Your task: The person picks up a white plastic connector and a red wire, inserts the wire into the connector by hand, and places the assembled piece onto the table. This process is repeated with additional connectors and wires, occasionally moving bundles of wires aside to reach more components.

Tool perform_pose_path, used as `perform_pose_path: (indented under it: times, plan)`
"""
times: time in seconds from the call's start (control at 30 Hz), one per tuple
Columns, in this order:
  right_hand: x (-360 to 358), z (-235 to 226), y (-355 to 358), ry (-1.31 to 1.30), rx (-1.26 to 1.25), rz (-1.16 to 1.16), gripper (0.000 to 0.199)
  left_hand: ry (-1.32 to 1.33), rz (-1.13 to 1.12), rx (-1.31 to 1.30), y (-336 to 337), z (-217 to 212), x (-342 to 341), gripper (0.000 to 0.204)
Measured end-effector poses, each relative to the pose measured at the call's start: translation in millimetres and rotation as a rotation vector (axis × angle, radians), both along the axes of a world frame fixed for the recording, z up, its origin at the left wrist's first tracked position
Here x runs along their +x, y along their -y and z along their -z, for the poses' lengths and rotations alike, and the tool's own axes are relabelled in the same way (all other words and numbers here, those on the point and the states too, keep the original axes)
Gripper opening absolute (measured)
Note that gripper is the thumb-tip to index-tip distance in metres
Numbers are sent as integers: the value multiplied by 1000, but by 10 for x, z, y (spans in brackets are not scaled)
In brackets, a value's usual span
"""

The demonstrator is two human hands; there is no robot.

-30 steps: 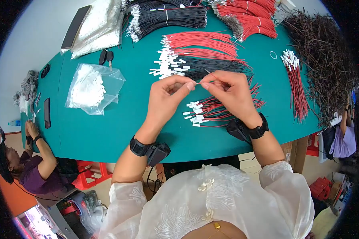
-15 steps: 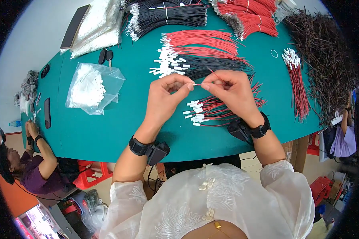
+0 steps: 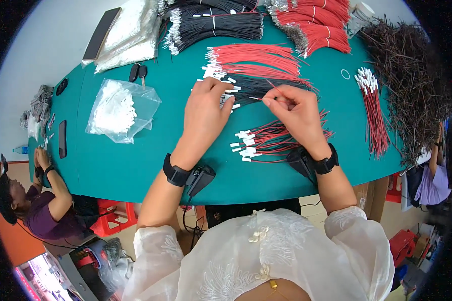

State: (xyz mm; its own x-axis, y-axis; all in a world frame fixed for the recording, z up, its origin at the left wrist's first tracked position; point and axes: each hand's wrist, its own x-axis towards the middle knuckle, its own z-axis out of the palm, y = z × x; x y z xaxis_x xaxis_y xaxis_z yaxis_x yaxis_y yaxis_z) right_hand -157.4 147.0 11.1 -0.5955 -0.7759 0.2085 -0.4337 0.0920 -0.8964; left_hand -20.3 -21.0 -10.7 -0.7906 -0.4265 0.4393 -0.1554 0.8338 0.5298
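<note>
My right hand (image 3: pixel 296 105) pinches a thin red wire (image 3: pixel 273 86); a short pale tip pokes out to the left of its fingertips. My left hand (image 3: pixel 206 110) hangs over the white plastic connectors (image 3: pixel 227 100) at the left ends of a spread of black wires (image 3: pixel 266 86). Its thumb and forefinger are apart, with connectors showing between them; the other fingertips are partly hidden. Beyond lie loose red wires (image 3: pixel 256 52) with white connectors. Below my right hand rests a pile of red-and-black wires (image 3: pixel 273 138) ending in white connectors.
A clear bag of white connectors (image 3: pixel 114 108) and keys (image 3: pixel 142 72) lie left on the green table (image 3: pixel 181 70). Black bundles (image 3: pixel 221 26) and red bundles (image 3: pixel 316 30) line the back. At right are a connector-ended bundle (image 3: pixel 374 110) and a dark wire heap (image 3: pixel 407 75). Another person (image 3: pixel 45 205) works at far left.
My left hand has moved away from the right hand, to the left and slightly up, over the connectors. The right hand keeps the red wire and has shifted slightly.
</note>
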Motion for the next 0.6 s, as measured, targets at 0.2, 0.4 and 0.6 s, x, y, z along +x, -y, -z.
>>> perform_pose_path:
  times: [0.2,0.4,0.6]
  plan:
    - [4,-14,9,-42,-20,3,6,81,12,-167,98,79,-262,17]
    - [-6,-22,3,-52,-72,17,6,53,39,-83,87,-55,-241,15]
    - [43,-85,-20,-42,-183,53,6,-12,105,878,-134,-261,94,9]
